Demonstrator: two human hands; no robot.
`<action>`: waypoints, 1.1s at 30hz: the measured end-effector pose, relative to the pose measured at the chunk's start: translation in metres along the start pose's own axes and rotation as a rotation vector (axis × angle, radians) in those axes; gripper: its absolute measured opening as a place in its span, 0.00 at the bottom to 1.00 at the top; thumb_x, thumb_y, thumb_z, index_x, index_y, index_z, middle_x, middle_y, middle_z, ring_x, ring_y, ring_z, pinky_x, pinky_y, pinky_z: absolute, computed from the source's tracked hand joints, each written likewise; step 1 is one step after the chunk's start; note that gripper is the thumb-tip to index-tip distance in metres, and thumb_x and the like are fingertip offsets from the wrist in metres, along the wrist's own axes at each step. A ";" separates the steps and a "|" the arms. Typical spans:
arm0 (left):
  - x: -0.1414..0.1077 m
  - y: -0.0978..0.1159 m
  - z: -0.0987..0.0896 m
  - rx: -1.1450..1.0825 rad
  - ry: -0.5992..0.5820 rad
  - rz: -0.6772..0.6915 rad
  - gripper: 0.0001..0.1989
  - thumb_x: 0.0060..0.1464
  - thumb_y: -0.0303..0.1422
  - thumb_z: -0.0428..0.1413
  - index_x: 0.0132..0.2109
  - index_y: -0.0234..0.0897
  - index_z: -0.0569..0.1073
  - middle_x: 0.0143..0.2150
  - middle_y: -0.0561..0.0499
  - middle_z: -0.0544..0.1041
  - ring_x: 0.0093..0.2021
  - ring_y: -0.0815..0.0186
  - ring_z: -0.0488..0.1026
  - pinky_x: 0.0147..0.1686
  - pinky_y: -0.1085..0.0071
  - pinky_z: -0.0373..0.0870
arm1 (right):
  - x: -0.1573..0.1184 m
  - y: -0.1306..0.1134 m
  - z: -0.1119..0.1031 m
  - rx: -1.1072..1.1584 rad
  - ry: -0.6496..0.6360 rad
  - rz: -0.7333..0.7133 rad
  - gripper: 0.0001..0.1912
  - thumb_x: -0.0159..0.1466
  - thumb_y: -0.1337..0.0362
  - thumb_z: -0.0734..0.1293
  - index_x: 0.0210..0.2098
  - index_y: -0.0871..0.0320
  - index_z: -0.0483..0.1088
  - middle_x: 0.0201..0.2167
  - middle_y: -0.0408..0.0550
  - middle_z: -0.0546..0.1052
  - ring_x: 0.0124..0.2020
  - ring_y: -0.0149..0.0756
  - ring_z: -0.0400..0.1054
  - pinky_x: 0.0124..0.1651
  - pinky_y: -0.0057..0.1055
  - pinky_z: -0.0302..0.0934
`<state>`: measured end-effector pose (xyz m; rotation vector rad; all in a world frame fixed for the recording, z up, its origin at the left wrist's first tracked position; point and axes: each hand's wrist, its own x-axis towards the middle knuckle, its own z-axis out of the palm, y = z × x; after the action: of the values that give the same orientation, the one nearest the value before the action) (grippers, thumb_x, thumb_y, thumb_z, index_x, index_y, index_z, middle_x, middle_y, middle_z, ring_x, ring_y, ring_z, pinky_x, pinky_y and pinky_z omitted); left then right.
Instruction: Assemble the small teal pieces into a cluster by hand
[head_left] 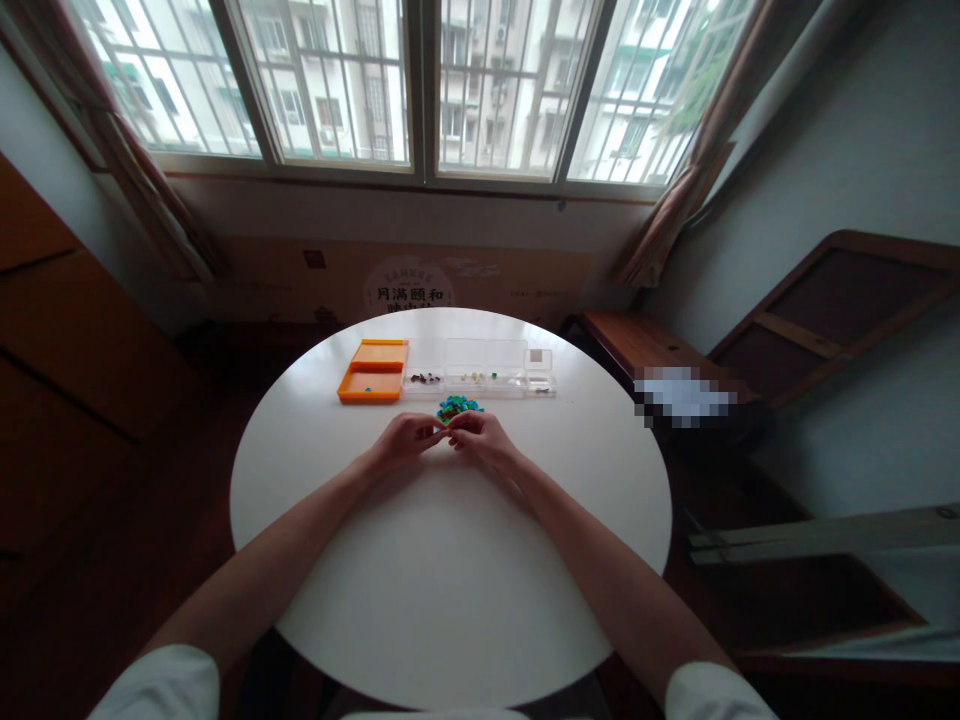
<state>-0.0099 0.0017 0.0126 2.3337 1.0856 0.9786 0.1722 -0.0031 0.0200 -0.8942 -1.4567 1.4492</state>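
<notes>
"What is everything set on?"
"A round white table (450, 600) with a smooth, slightly glossy top."
"And along its far side?"
"An orange case (386, 385), lying open toward the left, and just right of it a row of clear plastic boxes (484, 354) with their lids open."
"Separate boxes?"
"Hard to say from here; they stand so close that some may be joined."
"Anything nearer?"
"A small heap of mostly blue and green pieces (459, 404), loose on the white surface, just in front of the boxes."
</notes>
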 end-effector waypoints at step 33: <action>0.000 -0.002 0.001 -0.011 0.003 -0.008 0.13 0.53 0.38 0.53 0.34 0.32 0.77 0.19 0.55 0.68 0.19 0.76 0.60 0.21 0.81 0.56 | -0.004 -0.008 0.002 -0.067 0.016 0.000 0.16 0.48 0.55 0.72 0.27 0.63 0.71 0.19 0.43 0.71 0.19 0.27 0.65 0.24 0.26 0.61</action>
<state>-0.0105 0.0022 0.0111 2.3185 1.0873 0.9830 0.1724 -0.0082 0.0274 -0.9444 -1.5014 1.3972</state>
